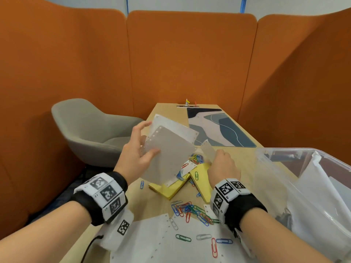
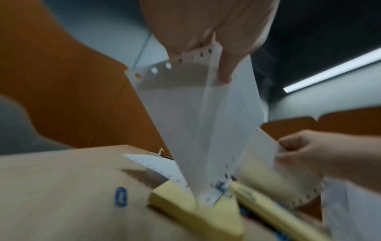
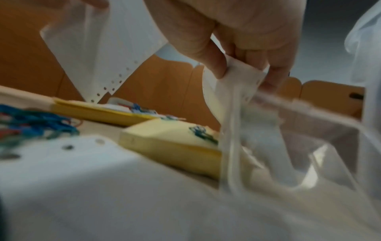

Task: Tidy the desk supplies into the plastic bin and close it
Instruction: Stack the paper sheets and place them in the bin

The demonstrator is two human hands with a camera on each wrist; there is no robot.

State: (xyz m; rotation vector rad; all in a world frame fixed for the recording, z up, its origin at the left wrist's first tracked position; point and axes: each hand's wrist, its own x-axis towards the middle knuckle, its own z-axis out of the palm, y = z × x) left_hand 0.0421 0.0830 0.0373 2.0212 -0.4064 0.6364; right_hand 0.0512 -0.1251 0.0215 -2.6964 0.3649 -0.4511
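My left hand (image 1: 138,154) holds a few hole-punched loose-leaf sheets (image 1: 169,150) upright above the desk, thumb across their left edge; in the left wrist view the sheets (image 2: 206,124) hang down from my fingers (image 2: 224,68). My right hand (image 1: 222,164) pinches another punched sheet (image 3: 233,84) just right of them, beside the clear plastic bin (image 1: 275,179), which stands open at the right with white sheets inside. Yellow sticky-note pads (image 1: 171,188) and several coloured paper clips (image 1: 191,209) lie on the desk below my hands. More punched paper (image 1: 161,242) lies at the near edge.
A patterned blue-grey desk mat (image 1: 218,128) covers the far part of the wooden desk (image 1: 167,111). A grey chair (image 1: 91,130) stands left of the desk. Orange partition panels (image 1: 190,57) enclose the booth.
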